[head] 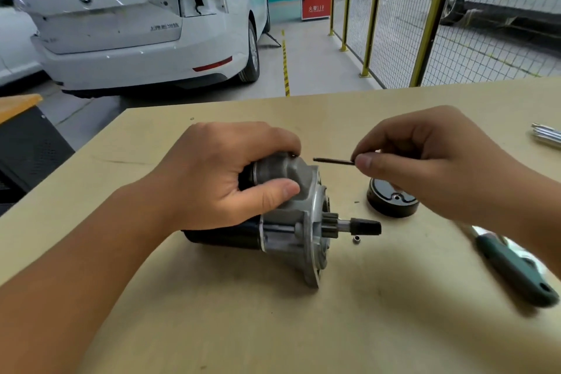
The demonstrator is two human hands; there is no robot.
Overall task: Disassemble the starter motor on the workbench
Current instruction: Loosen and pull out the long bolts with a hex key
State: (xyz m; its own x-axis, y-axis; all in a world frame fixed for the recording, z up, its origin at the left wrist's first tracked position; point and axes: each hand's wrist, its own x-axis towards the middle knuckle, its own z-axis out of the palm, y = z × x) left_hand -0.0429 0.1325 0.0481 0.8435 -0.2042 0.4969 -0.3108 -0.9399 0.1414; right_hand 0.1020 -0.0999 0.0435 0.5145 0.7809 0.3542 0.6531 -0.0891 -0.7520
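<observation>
The starter motor (303, 231) lies on its side in the middle of the workbench (303, 328), its pinion gear and shaft pointing right. My left hand (230, 179) grips the grey solenoid housing on top of it, thumb toward me. My right hand (425, 167) pinches one end of a thin dark bolt (332, 161) between thumb and fingers. The bolt lies level in the air, and its free tip points left at the solenoid's end, a short gap away. A black round end cap (391, 203) sits on the bench, partly hidden under my right hand.
A small metal sleeve (357, 239) lies just below the shaft tip. A green-handled tool (516, 270) rests at the right under my forearm. Shiny metal tools (546, 133) sit at the far right edge. Beyond the bench stand a white car (136, 24) and yellow mesh fencing (425, 18).
</observation>
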